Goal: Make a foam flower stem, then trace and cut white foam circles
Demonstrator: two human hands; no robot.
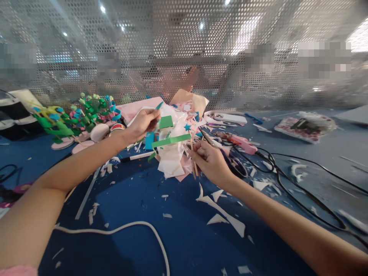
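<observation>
My left hand (pixel 145 123) is closed in a pinch at the left of the scrap pile, with a small green paper tip (pixel 160 105) showing at its fingertips. My right hand (pixel 207 158) pinches a thin wooden stick (pixel 194 163) that stands nearly upright. Near the stick's top are a blue star (pixel 187 127) and a long green paper strip (pixel 171 140) reaching left. Between the hands lies crumpled clear plastic and white paper (pixel 171 163), with a green paper piece (pixel 166 122) in front of it. Scissors (pixel 234 163) lie beside and partly behind my right hand.
Green paper plants on round bases (pixel 83 147) stand at the left. A pink glue gun (pixel 243 143) with a black cable (pixel 304 195) lies right. A white cable (pixel 135 223) curves across the front. Paper scraps (pixel 222 212) litter the blue table. Perforated metal (pixel 178 46) stands behind.
</observation>
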